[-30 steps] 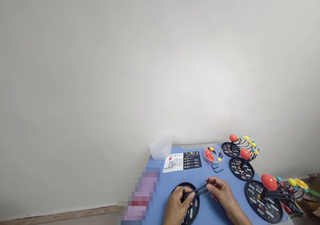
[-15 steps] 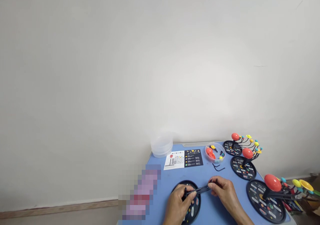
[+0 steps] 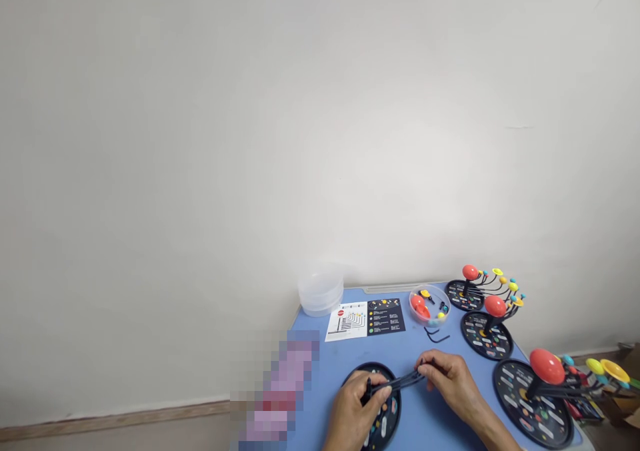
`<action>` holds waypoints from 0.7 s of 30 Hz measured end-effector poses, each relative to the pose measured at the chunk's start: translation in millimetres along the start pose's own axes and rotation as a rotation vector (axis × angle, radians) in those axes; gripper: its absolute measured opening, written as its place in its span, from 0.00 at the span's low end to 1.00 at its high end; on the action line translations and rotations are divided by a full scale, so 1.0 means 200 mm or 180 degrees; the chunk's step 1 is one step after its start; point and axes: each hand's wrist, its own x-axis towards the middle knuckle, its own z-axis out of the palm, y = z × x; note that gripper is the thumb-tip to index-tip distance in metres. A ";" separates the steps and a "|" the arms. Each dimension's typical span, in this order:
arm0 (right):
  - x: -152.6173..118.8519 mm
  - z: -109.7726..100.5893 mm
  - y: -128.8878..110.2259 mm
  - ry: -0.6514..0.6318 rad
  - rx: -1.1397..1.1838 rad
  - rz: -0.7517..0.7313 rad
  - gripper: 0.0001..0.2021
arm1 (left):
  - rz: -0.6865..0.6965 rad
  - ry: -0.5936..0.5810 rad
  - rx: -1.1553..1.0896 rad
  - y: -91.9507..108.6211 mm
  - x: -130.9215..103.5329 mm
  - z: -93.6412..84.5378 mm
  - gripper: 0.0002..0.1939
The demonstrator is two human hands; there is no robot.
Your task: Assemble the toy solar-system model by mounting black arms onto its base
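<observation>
My left hand (image 3: pixel 353 404) is closed on one end of a bundle of thin black rods (image 3: pixel 400 382), over a round black base plate (image 3: pixel 384 424) printed with coloured planets. Pinched between my right hand's (image 3: pixel 447 377) thumb and fingers are the rods' far ends, where they bend upward. A short black post seems to stand at the left hand's grip, partly covered by the fingers. Just beyond my right hand, loose bent black rods (image 3: pixel 437 336) lie on the blue table.
Three solar system models with red balls (image 3: pixel 547 366) (image 3: pixel 495 306) (image 3: pixel 470 273) line the right side. A clear tray (image 3: pixel 430 323) holds red, yellow and black parts. A printed instruction sheet (image 3: pixel 347 331) lies near stacked clear containers (image 3: pixel 321 297) at the back left.
My right hand has shifted very slightly, still pinching the rod ends. My left hand keeps its grip, and the view has moved a little.
</observation>
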 end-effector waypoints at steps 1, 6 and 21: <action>0.00 0.00 0.00 0.0024 -0.0017 0.0005 0.10 | 0.0002 -0.0001 0.0008 0.00 0.00 0.00 0.11; -0.01 0.03 0.05 0.0317 -0.0090 0.0042 0.09 | -0.0010 -0.0019 0.0048 0.02 0.00 0.00 0.12; -0.04 0.07 0.09 0.0528 0.0466 0.0292 0.08 | -0.0103 -0.0013 0.0071 0.01 -0.01 0.01 0.14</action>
